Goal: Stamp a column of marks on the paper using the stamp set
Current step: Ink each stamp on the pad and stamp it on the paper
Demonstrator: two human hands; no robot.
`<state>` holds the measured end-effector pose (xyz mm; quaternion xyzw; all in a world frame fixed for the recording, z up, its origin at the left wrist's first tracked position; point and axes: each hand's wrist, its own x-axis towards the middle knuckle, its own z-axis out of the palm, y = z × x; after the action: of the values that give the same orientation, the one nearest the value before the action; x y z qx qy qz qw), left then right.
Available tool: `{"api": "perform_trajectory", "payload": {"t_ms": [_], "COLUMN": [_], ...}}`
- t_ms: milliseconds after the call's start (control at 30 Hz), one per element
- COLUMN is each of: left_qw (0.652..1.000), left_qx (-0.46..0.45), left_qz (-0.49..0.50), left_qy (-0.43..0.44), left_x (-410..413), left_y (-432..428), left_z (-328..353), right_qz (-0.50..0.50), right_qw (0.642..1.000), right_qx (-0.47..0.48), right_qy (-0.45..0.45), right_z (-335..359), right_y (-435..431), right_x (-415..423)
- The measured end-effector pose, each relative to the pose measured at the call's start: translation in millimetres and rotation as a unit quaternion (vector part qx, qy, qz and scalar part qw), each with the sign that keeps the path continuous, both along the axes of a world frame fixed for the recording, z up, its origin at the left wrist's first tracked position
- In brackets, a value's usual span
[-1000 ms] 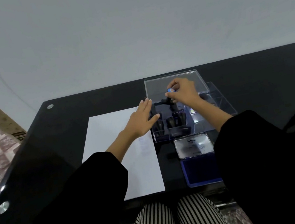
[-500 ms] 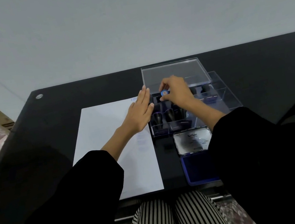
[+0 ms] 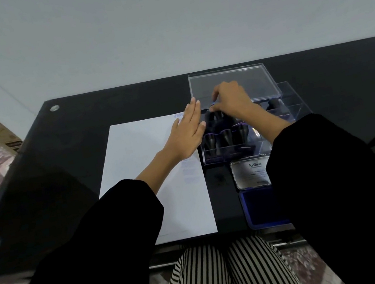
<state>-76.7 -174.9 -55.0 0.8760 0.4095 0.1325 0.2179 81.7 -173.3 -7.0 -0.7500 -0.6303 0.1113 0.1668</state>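
Note:
The white paper [image 3: 140, 165] lies on the black table, with faint blue marks [image 3: 189, 171] down its right edge. My left hand [image 3: 186, 134] lies flat with straight fingers on the paper's upper right edge, against the left wall of the clear stamp box [image 3: 234, 156]. My right hand [image 3: 231, 100] is lowered into the box's back row, fingertips pinching the top of a black stamp [image 3: 213, 112] that is mostly hidden. Three black stamps [image 3: 225, 136] stand in the front row.
The clear box lid [image 3: 253, 80] lies behind the box. Near the table's front edge sits an open blue ink pad [image 3: 258, 207] with its silver lid [image 3: 249, 173] folded back, partly under my right sleeve. The glass table [image 3: 62, 176] ends at the wall.
My right hand has lowered the blue-topped stamp down into the box's back row. The left hand has slid forward along the box's left side.

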Motion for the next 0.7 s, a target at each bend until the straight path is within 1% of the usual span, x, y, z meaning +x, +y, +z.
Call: {"api": "perform_trajectory", "payload": {"t_ms": [100, 200, 267, 367, 500, 700], "left_qw": [1.0, 1.0, 1.0, 1.0, 0.999, 1.0], "left_qx": [-0.003, -0.004, -0.007, -0.013, -0.017, -0.013], "left_qz": [0.001, 0.002, 0.003, 0.007, 0.007, 0.003], "left_qy": [0.002, -0.005, -0.01, -0.016, -0.026, -0.021], "left_x": [1, 1, 1, 1, 1, 0], "left_y": [0, -1, -2, -3, -3, -2], "left_z": [0, 0, 0, 0, -1, -1], "right_qz": [-0.01, -0.022, -0.024, -0.009, -0.016, -0.055], "right_qw": [0.999, 0.99, 0.984, 0.988, 0.998, 0.993], "right_qx": [0.006, 0.012, 0.031, 0.057, -0.008, 0.005], "right_qy": [-0.044, -0.138, -0.173, -0.14, -0.061, -0.1], "right_z": [-7, -10, -12, -15, -15, -22], "right_y": [-1, -4, -4, 1, 8, 13], "right_x": [-3, -8, -11, -16, -26, -32]}}
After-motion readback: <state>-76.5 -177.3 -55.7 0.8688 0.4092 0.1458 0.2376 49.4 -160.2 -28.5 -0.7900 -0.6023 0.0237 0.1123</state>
